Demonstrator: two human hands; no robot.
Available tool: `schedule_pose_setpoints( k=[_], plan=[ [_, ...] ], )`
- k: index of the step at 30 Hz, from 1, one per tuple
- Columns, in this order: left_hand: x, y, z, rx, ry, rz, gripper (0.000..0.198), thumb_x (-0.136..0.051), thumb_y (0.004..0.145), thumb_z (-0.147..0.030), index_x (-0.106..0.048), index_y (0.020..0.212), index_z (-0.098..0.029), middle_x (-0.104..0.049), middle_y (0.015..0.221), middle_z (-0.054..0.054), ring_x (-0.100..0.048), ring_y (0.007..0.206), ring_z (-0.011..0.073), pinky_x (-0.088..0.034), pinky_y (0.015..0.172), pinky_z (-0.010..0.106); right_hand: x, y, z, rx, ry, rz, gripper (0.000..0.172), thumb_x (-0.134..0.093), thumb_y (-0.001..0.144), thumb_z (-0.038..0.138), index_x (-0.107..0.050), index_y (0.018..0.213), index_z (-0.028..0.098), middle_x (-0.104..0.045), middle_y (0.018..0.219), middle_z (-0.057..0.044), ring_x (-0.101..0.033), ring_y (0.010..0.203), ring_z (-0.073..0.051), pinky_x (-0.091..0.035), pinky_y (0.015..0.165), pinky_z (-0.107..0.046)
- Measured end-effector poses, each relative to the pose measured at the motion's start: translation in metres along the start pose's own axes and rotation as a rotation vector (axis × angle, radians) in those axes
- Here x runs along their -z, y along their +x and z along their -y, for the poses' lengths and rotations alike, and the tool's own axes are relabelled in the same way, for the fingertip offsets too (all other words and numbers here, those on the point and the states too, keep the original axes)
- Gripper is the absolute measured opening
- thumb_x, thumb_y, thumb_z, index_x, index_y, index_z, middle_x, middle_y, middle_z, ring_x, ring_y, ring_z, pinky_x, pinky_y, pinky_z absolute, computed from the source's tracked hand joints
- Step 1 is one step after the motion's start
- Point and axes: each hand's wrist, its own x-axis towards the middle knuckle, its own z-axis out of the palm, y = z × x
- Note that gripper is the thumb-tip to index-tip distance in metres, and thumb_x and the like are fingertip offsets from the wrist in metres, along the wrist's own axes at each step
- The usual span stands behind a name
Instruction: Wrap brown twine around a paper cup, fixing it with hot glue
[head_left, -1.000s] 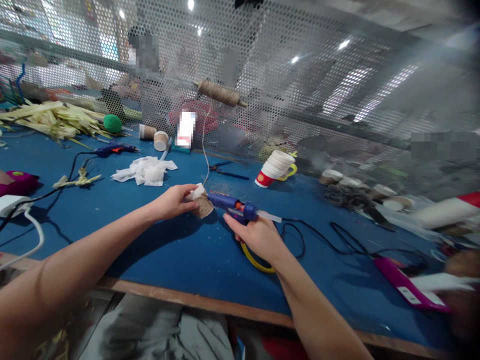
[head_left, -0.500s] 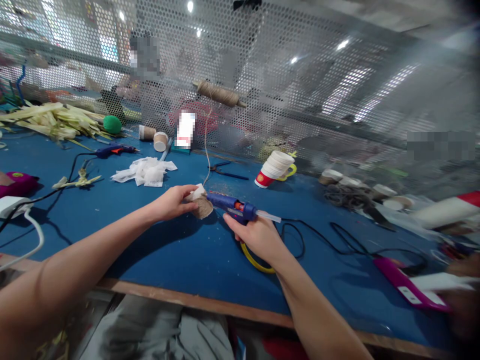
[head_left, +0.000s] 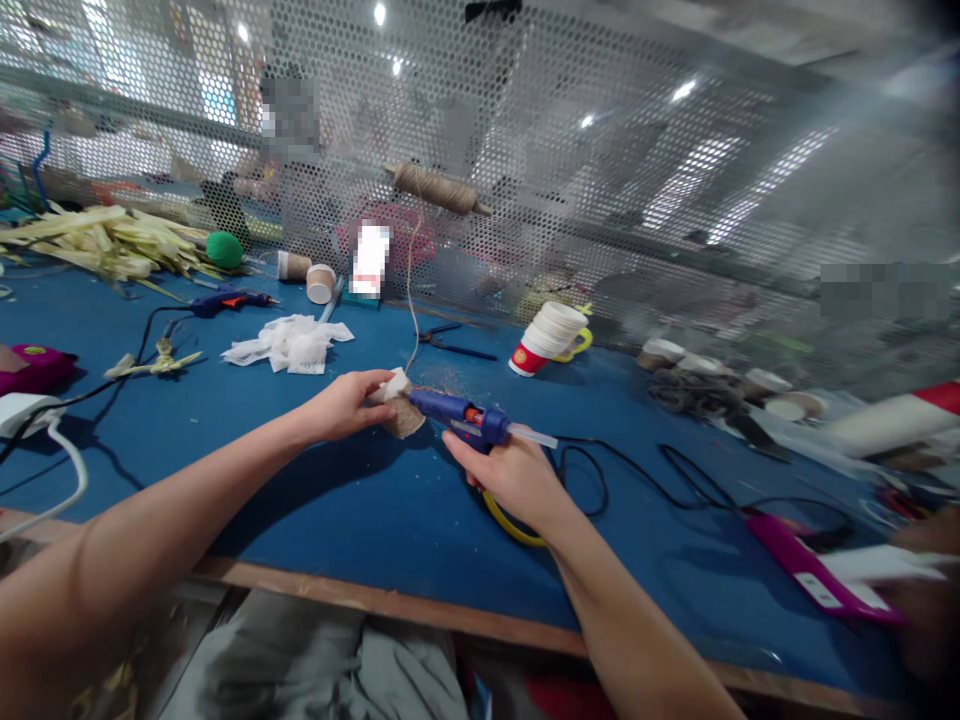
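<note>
Here, left fingers (head_left: 372,381) pinch a tilted cup (head_left: 406,417) while right fingers (head_left: 466,455) curl round a glue gun (head_left: 444,406).

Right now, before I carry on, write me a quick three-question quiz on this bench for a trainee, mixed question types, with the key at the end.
1. Multiple choice: what does the right hand hold?
a) a pair of scissors
b) a blue hot glue gun
c) a power strip

2. True or false: a strand of twine runs down from the twine spool toward the small brown-and-white piece in the left hand.

3. Fill in the blank: as the camera sees it, the stack of paper cups is to the ____ of the green ball.

Key: 1 b; 2 true; 3 right.
</note>
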Motion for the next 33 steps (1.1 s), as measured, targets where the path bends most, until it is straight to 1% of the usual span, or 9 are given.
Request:
schedule_pose_setpoints(
  k=[5, 8, 13, 16, 19, 23, 27, 33],
  plan=[
    [0.0004, 0.0001, 0.0018, -0.003, 0.023, -0.003, 0.041, -0.05, 0.071, -0.022, -0.047, 0.11, -0.01, -0.06, 0.105, 0.01, -0.056, 0.091, 0.0185, -0.042, 0.079, 0.028, 0.0003, 0.0001, 0.0018, -0.027, -0.005, -0.026, 0.027, -0.048, 0.072, 0.031, -0.045, 0.048, 0.019, -0.048, 0.037, 0.003, -0.049, 0.037, -0.011, -0.04, 0.046, -0.023],
    [0.0, 0.0005, 0.0023, -0.002, 0.008, 0.005, 0.042, -0.05, 0.071, -0.023, -0.046, 0.111, -0.01, -0.059, 0.105, 0.01, -0.056, 0.091, 0.0181, -0.042, 0.079, 0.028, 0.0006, -0.0002, 0.0026, -0.021, 0.033, -0.003, 0.027, -0.048, 0.073, 0.031, -0.044, 0.048, 0.019, -0.047, 0.037, 0.003, -0.049, 0.037, -0.01, -0.039, 0.044, -0.022],
    [-0.0005, 0.0003, 0.0007, 0.004, -0.006, -0.003, 0.044, -0.05, 0.07, -0.021, -0.045, 0.112, -0.009, -0.059, 0.106, 0.011, -0.056, 0.092, 0.0192, -0.042, 0.081, 0.03, 0.0013, -0.0009, 0.0025, -0.021, 0.007, -0.007, 0.029, -0.049, 0.072, 0.03, -0.042, 0.047, 0.019, -0.046, 0.036, 0.004, -0.048, 0.037, -0.01, -0.039, 0.047, -0.023],
    [-0.0003, 0.0002, 0.0, 0.001, -0.016, 0.001, 0.044, -0.05, 0.07, -0.022, -0.046, 0.112, -0.009, -0.059, 0.105, 0.011, -0.056, 0.092, 0.0196, -0.042, 0.08, 0.031, 0.0007, -0.002, 0.0016, -0.032, 0.025, 0.009, 0.028, -0.049, 0.072, 0.031, -0.044, 0.048, 0.019, -0.047, 0.037, 0.004, -0.048, 0.037, -0.01, -0.038, 0.044, -0.022],
    [-0.0002, 0.0004, 0.0006, -0.008, -0.023, 0.009, 0.041, -0.049, 0.071, -0.021, -0.047, 0.11, -0.009, -0.06, 0.104, 0.009, -0.056, 0.091, 0.0188, -0.042, 0.081, 0.03, -0.0006, -0.0033, 0.0008, -0.014, 0.033, 0.019, 0.027, -0.049, 0.073, 0.032, -0.045, 0.049, 0.019, -0.047, 0.038, 0.004, -0.047, 0.037, -0.009, -0.037, 0.043, -0.021],
    [-0.0004, 0.0008, 0.0017, -0.001, 0.004, 0.013, 0.04, -0.049, 0.071, -0.02, -0.047, 0.11, -0.011, -0.06, 0.103, 0.008, -0.056, 0.089, 0.0173, -0.042, 0.08, 0.029, -0.0016, -0.0035, 0.0019, 0.023, -0.008, -0.003, 0.027, -0.051, 0.072, 0.03, -0.043, 0.048, 0.019, -0.047, 0.038, 0.004, -0.046, 0.037, -0.009, -0.037, 0.045, -0.021],
    [-0.0007, 0.0007, 0.0013, -0.001, 0.008, 0.004, 0.04, -0.049, 0.071, -0.02, -0.047, 0.11, -0.009, -0.06, 0.102, 0.009, -0.056, 0.088, 0.0171, -0.042, 0.079, 0.029, -0.0023, -0.0033, 0.0046, 0.02, 0.008, -0.003, 0.027, -0.05, 0.072, 0.029, -0.043, 0.048, 0.019, -0.047, 0.039, 0.004, -0.046, 0.038, -0.008, -0.036, 0.045, -0.021],
    [0.0001, 0.0, 0.0008, -0.012, 0.006, 0.01, 0.039, -0.048, 0.072, -0.019, -0.047, 0.11, -0.011, -0.06, 0.1, 0.007, -0.056, 0.087, 0.0164, -0.042, 0.078, 0.028, -0.0032, -0.004, 0.0042, 0.029, 0.019, 0.0, 0.028, -0.05, 0.072, 0.028, -0.043, 0.048, 0.019, -0.047, 0.039, 0.004, -0.045, 0.037, -0.008, -0.036, 0.044, -0.02]
  ],
)
